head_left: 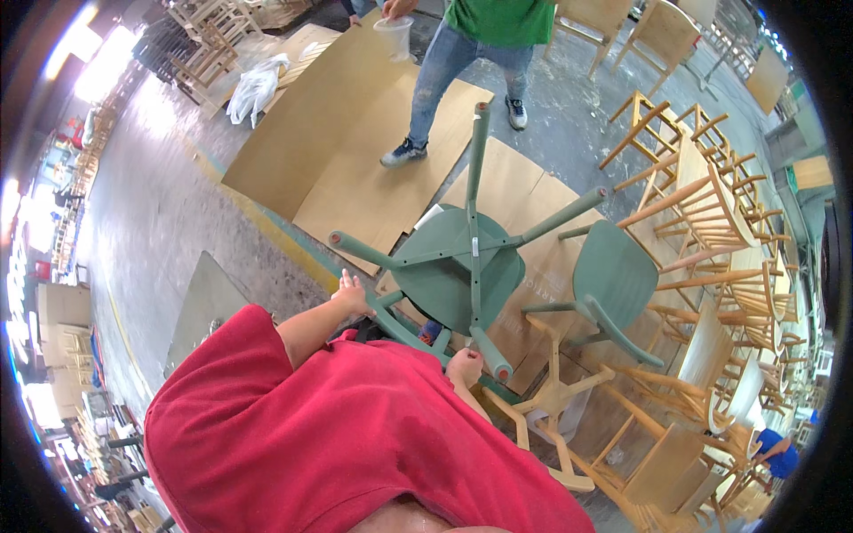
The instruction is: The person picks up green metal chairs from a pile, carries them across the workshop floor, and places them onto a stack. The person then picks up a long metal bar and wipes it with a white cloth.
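In front of me a green chair (426, 291) is upside down, its legs and crossed braces pointing up. My left hand (353, 294) is open, fingers spread, beside the chair's curved back rail and below one raised leg. Whether its palm touches the rail I cannot tell. My right hand (466, 366) is closed, fingers curled, close to the near leg (494, 355). A tiny pale bit shows at its fingertips, too small to name. A dark blue and red item (430, 332), partly hidden, lies between the seat and the rail.
A second green chair (615, 275) stands to the right. Behind it are rows of wooden chairs (711, 213), with a bare wooden frame (555, 391) nearer me. Cardboard sheets (364, 178) cover the floor ahead. Someone in a green shirt (500, 18) stands there, near a clear plastic bucket (394, 37).
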The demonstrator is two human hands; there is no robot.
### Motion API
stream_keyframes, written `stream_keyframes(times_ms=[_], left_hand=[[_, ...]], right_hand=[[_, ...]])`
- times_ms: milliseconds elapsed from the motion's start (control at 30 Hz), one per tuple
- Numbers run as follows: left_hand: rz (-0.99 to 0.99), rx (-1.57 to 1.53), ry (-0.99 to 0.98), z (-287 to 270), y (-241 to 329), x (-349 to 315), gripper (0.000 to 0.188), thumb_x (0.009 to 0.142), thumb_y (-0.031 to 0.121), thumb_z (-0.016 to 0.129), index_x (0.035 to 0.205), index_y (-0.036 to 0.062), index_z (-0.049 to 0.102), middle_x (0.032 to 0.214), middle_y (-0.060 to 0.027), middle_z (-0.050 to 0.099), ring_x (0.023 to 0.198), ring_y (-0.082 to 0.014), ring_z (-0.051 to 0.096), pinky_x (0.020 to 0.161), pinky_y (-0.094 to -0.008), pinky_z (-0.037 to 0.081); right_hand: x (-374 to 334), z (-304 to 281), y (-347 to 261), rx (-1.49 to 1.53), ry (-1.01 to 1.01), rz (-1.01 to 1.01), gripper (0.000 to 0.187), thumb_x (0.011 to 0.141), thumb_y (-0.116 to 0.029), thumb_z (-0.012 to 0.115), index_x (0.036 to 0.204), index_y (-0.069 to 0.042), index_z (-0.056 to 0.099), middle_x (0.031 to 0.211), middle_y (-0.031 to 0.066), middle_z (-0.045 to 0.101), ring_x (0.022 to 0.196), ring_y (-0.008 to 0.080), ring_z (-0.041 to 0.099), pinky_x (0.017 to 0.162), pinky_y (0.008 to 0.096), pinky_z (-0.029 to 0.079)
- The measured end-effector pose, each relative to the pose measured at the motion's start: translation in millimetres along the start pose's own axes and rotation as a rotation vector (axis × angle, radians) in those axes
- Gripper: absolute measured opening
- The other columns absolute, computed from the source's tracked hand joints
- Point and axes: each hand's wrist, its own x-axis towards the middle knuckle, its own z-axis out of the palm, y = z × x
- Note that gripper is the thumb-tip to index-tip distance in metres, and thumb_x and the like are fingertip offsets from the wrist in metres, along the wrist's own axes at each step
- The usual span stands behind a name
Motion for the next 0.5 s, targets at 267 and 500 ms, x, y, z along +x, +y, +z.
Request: stream_keyframes(times_ms=[267, 500], left_hand=[[-0.023, -0.047, 0.0, -0.7, 0.3, -3.7, 0.141, 0.066, 0.066, 0.082, 0.158, -0.0066, 0.004, 0.16, -0.0388, -0.013, 0.152, -0.0486, 0.009, 0.117, -0.054, 0.033], [-0.023, -0.051, -0.017, -1.5, 1.5, -1.8, 0.139, 0.068, 0.065, 0.081, 0.158, -0.0059, 0.002, 0.16, -0.0375, -0.015, 0.153, -0.048, 0.008, 0.117, -0.0544, 0.033]], right_hand=[[-7.8, -4.9, -2.6, -0.035, 0.031, -0.044, 0.035, 0.091, -0.036, 0.05, 0.107, -0.014, 0.071, 0.109, 0.0195, 0.072, 0.1, 0.0427, 0.068, 0.084, 0.0549, 0.054], [-20.7, -20.8, -17.2, -0.06, 0.009, -0.017, 0.034, 0.091, -0.035, 0.049, 0.105, -0.013, 0.072, 0.109, 0.0184, 0.072, 0.101, 0.0415, 0.068, 0.085, 0.0538, 0.054]])
